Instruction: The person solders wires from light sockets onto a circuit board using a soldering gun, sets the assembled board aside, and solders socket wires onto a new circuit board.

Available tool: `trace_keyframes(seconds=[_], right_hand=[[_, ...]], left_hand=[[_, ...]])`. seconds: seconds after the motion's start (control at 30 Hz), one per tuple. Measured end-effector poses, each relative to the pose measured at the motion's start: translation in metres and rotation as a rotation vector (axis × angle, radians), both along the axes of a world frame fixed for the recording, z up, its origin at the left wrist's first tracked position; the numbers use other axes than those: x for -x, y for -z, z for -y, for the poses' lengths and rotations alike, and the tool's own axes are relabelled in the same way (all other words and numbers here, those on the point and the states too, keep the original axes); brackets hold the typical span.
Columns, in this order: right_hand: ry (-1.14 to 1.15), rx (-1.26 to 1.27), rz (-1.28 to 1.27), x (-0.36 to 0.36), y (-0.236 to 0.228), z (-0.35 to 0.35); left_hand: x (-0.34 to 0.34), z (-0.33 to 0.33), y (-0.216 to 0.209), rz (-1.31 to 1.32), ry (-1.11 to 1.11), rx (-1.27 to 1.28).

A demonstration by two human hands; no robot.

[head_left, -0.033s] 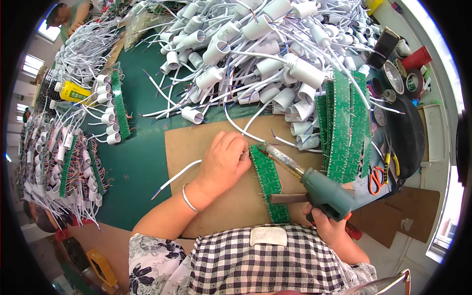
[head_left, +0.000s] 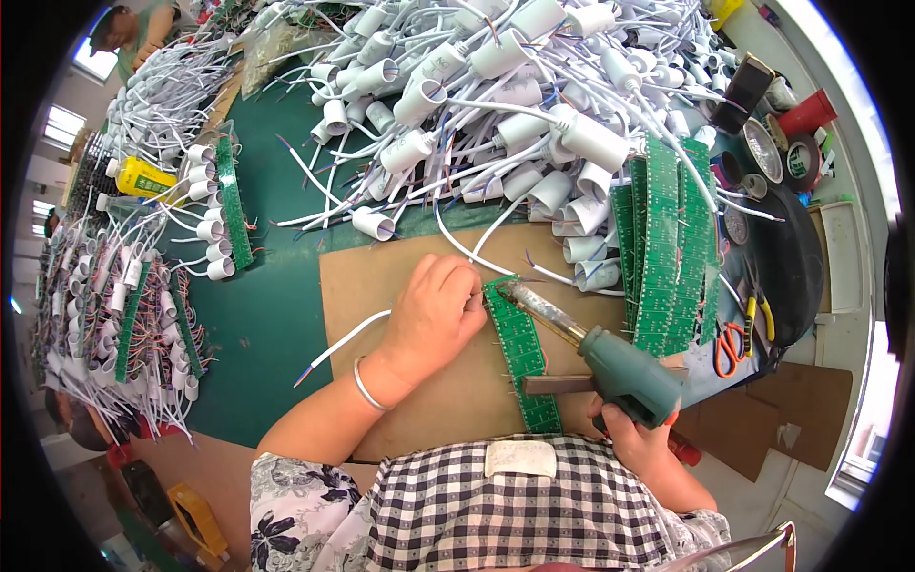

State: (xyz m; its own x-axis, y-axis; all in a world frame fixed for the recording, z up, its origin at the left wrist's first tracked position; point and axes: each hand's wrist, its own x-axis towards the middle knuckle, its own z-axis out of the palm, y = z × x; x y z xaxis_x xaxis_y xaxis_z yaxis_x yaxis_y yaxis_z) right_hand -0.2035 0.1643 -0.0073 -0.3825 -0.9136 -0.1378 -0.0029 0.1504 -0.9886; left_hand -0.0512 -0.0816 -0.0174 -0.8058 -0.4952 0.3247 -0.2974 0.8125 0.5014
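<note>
My right hand (head_left: 634, 434) is wrapped round the handle of a green soldering gun (head_left: 629, 372). Its metal tip reaches the upper end of a green circuit board strip (head_left: 519, 348) in front of me. My left hand (head_left: 434, 310), a bangle on its wrist, has its fingers pinched together at that same end of the strip. What they grip is hidden behind the fingers. From behind this hand a white cable (head_left: 343, 343) sticks out to the left, bare wire ends showing. A brown bar (head_left: 558, 384) lies across the strip's lower part.
Brown cardboard (head_left: 353, 276) covers the green table (head_left: 257, 324). White lamp sockets (head_left: 500, 52) with cables are heaped at the back. More circuit boards (head_left: 658, 248) stand at right, near orange-handled scissors (head_left: 730, 348) and a tape roll (head_left: 803, 160). A yellow bottle (head_left: 143, 178) and another person (head_left: 133, 38) are left.
The soldering gun's body has shifted very slightly to the left. My left hand and the circuit board strip look unmoved.
</note>
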Motion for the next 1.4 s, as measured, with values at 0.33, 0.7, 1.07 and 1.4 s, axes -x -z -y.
trace_keyframes(seconds=[0.33,0.7,1.07,1.4], right_hand=[[-0.057,-0.027,-0.132,0.0003,-0.0040,0.0067],[-0.071,-0.048,-0.133,-0.0009,-0.0023,0.0051],[0.041,-0.048,0.040,-0.0038,-0.0053,0.0042],[0.027,-0.006,0.024,-0.0031,-0.0047,0.0038]], left_hand=[[0.0002,-0.0002,0.0003,-0.015,-0.014,0.008],[-0.0003,-0.0009,0.0005,-0.003,-0.019,0.004],[0.0009,-0.0012,-0.0004,-0.007,-0.024,0.008],[0.0019,-0.0012,0.0015,-0.024,-0.009,0.038]])
